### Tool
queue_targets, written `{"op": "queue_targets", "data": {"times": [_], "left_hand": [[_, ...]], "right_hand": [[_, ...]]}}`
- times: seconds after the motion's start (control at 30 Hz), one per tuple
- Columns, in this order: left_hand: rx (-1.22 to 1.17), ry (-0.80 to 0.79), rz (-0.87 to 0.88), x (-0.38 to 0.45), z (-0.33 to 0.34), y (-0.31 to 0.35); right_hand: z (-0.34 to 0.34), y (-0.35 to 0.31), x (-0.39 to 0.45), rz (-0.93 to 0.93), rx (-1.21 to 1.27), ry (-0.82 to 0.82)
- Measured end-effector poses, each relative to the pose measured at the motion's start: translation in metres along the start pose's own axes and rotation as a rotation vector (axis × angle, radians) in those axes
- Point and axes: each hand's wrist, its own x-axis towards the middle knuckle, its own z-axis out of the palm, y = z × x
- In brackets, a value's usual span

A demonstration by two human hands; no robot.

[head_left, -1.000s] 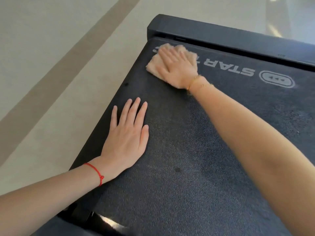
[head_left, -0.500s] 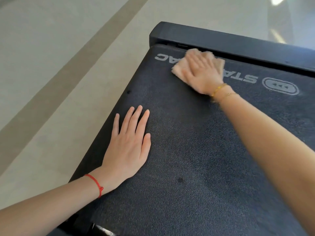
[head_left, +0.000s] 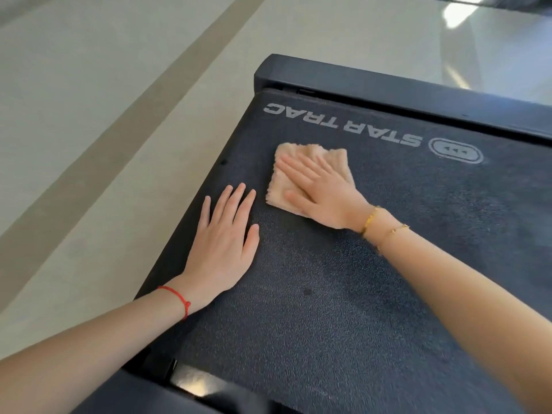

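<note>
Peach cloth flat on treadmill belt below the logo; right hand presses it, fingers straight; left hand rests flat beside. Wiping step; next stroke probably needs steady downward pressure

Flat textured rubber treadmill belt was charcoal-black and carried fine pale-grey speckle throughout. Printed block lettering and oval emblem were light grey. Square fluffy cloth was pale peach. Smooth plastic end cover was plain black. Thin string wristband was red; fine chain bracelets were gold. Polished floor was cream, its diagonal stripe tan.
</note>
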Motion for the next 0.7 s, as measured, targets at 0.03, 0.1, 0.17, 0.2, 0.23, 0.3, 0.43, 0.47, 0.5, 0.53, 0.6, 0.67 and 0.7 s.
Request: {"op": "queue_targets", "data": {"times": [0.03,0.1,0.17,0.2,0.23,0.3,0.43,0.47,0.5,0.53,0.6,0.67,0.7], "left_hand": [[-0.018,-0.006,0.000,-0.002,-0.001,-0.001],[-0.031,-0.024,0.002,-0.008,-0.003,-0.005],[-0.028,-0.040,-0.003,-0.019,-0.005,-0.011],[-0.033,-0.043,-0.009,-0.027,-0.006,-0.015],[-0.041,-0.045,-0.016,-0.036,-0.007,-0.019],[-0.050,-0.038,-0.034,-0.055,-0.009,-0.026],[-0.085,-0.020,-0.094,-0.088,-0.010,-0.031],[-0.093,-0.012,-0.108,-0.095,-0.009,-0.032],[-0.096,-0.007,-0.120,-0.100,-0.009,-0.032],[-0.098,-0.006,-0.128,-0.104,-0.008,-0.033],[-0.105,-0.005,-0.142,-0.108,-0.008,-0.033],[-0.103,-0.001,-0.150,-0.109,-0.009,-0.032],[-0.097,0.004,-0.152,-0.108,-0.009,-0.031]], "right_hand": [[-0.003,0.007,-0.006,0.052,-0.008,0.004],[-0.008,0.016,-0.011,0.187,-0.017,0.012],[-0.006,0.007,-0.014,0.269,-0.020,0.016],[-0.003,-0.003,-0.017,0.277,-0.018,0.016],[0.000,-0.016,-0.024,0.260,-0.014,0.017],[0.008,-0.046,-0.046,0.169,-0.005,0.016],[0.022,-0.112,-0.101,-0.028,-0.015,-0.043],[0.026,-0.126,-0.114,-0.080,-0.026,-0.057],[0.029,-0.137,-0.126,-0.125,-0.025,-0.068],[0.031,-0.143,-0.134,-0.159,-0.016,-0.077],[0.031,-0.140,-0.137,-0.202,0.002,-0.082],[0.026,-0.125,-0.121,-0.175,-0.013,-0.070],[0.023,-0.114,-0.106,-0.137,-0.030,-0.057]]}}
